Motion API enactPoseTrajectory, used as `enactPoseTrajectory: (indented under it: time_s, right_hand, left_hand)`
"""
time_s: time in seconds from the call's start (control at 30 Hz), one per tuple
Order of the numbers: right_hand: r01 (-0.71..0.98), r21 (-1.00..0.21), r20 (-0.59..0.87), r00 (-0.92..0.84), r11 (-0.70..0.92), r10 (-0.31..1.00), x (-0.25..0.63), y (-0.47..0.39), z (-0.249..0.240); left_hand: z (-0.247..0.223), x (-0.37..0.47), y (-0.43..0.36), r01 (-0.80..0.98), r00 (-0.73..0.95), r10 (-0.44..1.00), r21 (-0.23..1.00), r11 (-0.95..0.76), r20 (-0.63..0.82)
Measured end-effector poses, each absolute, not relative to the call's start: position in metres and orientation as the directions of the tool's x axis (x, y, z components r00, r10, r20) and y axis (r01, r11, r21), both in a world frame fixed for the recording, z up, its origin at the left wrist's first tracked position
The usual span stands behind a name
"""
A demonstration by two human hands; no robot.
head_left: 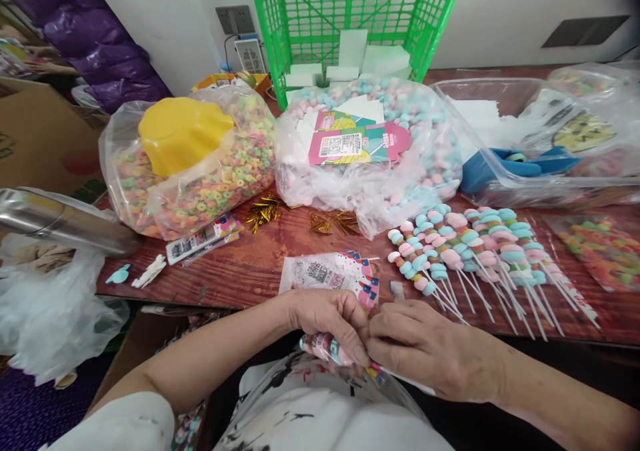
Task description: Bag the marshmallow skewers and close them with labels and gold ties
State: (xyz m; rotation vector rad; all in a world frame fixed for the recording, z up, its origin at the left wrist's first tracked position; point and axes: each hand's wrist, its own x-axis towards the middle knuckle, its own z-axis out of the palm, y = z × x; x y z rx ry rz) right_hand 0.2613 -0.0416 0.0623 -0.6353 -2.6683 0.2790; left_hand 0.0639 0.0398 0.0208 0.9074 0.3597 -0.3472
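Note:
Just over my lap, a wrapped candy skewer [325, 347] with pink and blue pieces lies in my left hand [337, 317], whose fingers are closed around it. My right hand [435, 351] meets it at the bag's gathered end, fingers pinched together. Its fingertips are hidden, so I cannot tell whether a tie is between them. The white stick [413, 383] comes out under my right hand. Flat printed clear bags [320, 272] lie on the table right beyond my hands. Gold twist ties [265, 212] lie in two small heaps farther back.
Several unwrapped candy skewers [475, 241] lie at right. Behind stand a bag of ring candy [225, 191] with a yellow bowl [185, 134], a bag of pink and blue candy [430, 144], a green crate [360, 4] and a clear tub [500, 177]. A steel flask [65, 221] lies left.

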Motion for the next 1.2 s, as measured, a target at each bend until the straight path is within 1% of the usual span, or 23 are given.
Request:
enactPoseTrajectory:
  time_s: [0.1, 0.17, 0.2, 0.23, 0.27, 0.33, 0.37, 0.4, 0.47, 0.5, 0.53, 0.57, 0.6, 0.67, 0.77, 0.8, 0.83, 0.9, 0.97, 1.03, 1.07, 1.13, 1.2]
  right_hand:
    - [0.403, -0.172, 0.271, -0.858, 0.899, 0.437, 0.258, -0.043, 0.063]
    - [0.431, -0.103, 0.211, -0.871, 0.896, 0.443, 0.256, -0.038, 0.058]
    - [0.464, -0.092, 0.209, -0.856, 0.881, 0.473, 0.256, -0.033, 0.054]
    - [0.515, -0.099, 0.233, -0.82, 0.852, 0.523, 0.257, -0.025, 0.048]
    - [0.566, -0.118, 0.273, -0.771, 0.816, 0.575, 0.258, -0.016, 0.042]
    - [0.687, -0.199, 0.398, -0.596, 0.699, 0.698, 0.261, 0.006, 0.032]
    - [0.719, -0.214, 0.429, -0.539, 0.661, 0.725, 0.261, 0.018, 0.029]
    - [0.754, -0.233, 0.466, -0.468, 0.614, 0.751, 0.262, 0.028, 0.029]
    - [0.806, -0.267, 0.535, -0.331, 0.527, 0.777, 0.26, 0.043, 0.034]
    - [0.824, -0.29, 0.568, -0.26, 0.486, 0.781, 0.258, 0.046, 0.039]
    - [0.835, -0.313, 0.593, -0.202, 0.454, 0.78, 0.256, 0.047, 0.045]
    - [0.835, -0.326, 0.614, -0.17, 0.443, 0.771, 0.254, 0.045, 0.051]
    - [0.828, -0.323, 0.643, -0.164, 0.459, 0.748, 0.253, 0.042, 0.057]
    - [0.796, -0.246, 0.702, -0.247, 0.553, 0.667, 0.252, 0.033, 0.066]
    - [0.685, 0.009, 0.731, -0.501, 0.728, 0.463, 0.254, 0.02, 0.071]
    - [0.646, 0.083, 0.711, -0.572, 0.759, 0.409, 0.254, 0.017, 0.072]
    - [0.613, 0.141, 0.69, -0.624, 0.778, 0.367, 0.254, 0.015, 0.071]
    - [0.609, 0.176, 0.673, -0.648, 0.774, 0.356, 0.254, 0.013, 0.068]
    - [0.668, 0.013, 0.698, -0.539, 0.744, 0.472, 0.256, 0.014, 0.065]
    - [0.691, -0.249, 0.695, -0.36, 0.678, 0.622, 0.259, 0.015, 0.06]
    - [0.679, -0.362, 0.68, -0.277, 0.639, 0.679, 0.26, 0.016, 0.059]
    - [0.65, -0.481, 0.656, -0.179, 0.589, 0.733, 0.26, 0.013, 0.057]
    - [0.6, -0.567, 0.628, -0.129, 0.564, 0.768, 0.256, 0.007, 0.056]
  left_hand:
    - [0.029, 0.066, 0.046, 0.387, 0.919, -0.093, 0.828, 0.407, -0.384]
    - [0.042, 0.068, 0.049, 0.318, 0.943, 0.074, 0.945, 0.071, -0.323]
    - [0.05, 0.07, 0.05, 0.298, 0.943, 0.208, 0.938, -0.174, -0.261]
    - [0.057, 0.072, 0.049, 0.306, 0.924, 0.348, 0.851, -0.426, -0.159]
    - [0.063, 0.076, 0.047, 0.339, 0.892, 0.452, 0.706, -0.622, -0.029]
    - [0.067, 0.085, 0.043, 0.415, 0.82, 0.538, 0.445, -0.794, 0.196]
    - [0.064, 0.09, 0.041, 0.426, 0.784, 0.554, 0.409, -0.807, 0.278]
    - [0.059, 0.095, 0.04, 0.408, 0.744, 0.578, 0.458, -0.79, 0.335]
    - [0.047, 0.1, 0.04, 0.239, 0.635, 0.679, 0.743, -0.625, 0.367]
    - [0.042, 0.1, 0.043, 0.094, 0.584, 0.751, 0.894, -0.439, 0.308]
    - [0.039, 0.097, 0.046, -0.07, 0.549, 0.809, 0.976, -0.204, 0.208]
    - [0.037, 0.093, 0.051, -0.218, 0.54, 0.837, 0.975, 0.035, 0.091]
    - [0.039, 0.087, 0.056, -0.337, 0.546, 0.838, 0.913, 0.228, -0.007]
    - [0.046, 0.074, 0.065, -0.452, 0.611, 0.785, 0.77, 0.451, -0.101]
    - [0.061, 0.064, 0.07, -0.275, 0.826, 0.534, 0.697, 0.662, -0.18]
    - [0.065, 0.064, 0.069, -0.208, 0.863, 0.465, 0.697, 0.686, -0.2]
    - [0.068, 0.065, 0.066, -0.184, 0.867, 0.453, 0.711, 0.678, -0.207]
    - [0.072, 0.069, 0.06, -0.272, 0.785, 0.606, 0.807, 0.524, -0.129]
    - [0.072, 0.072, 0.05, -0.344, 0.614, 0.786, 0.921, 0.183, 0.073]
    - [0.067, 0.073, 0.041, -0.295, 0.569, 0.777, 0.949, -0.115, 0.271]
    - [0.062, 0.074, 0.037, -0.262, 0.617, 0.726, 0.949, -0.173, 0.303]
    - [0.051, 0.078, 0.034, -0.217, 0.704, 0.675, 0.972, -0.091, 0.22]
    - [0.041, 0.082, 0.036, -0.198, 0.684, 0.729, 0.97, 0.141, 0.033]
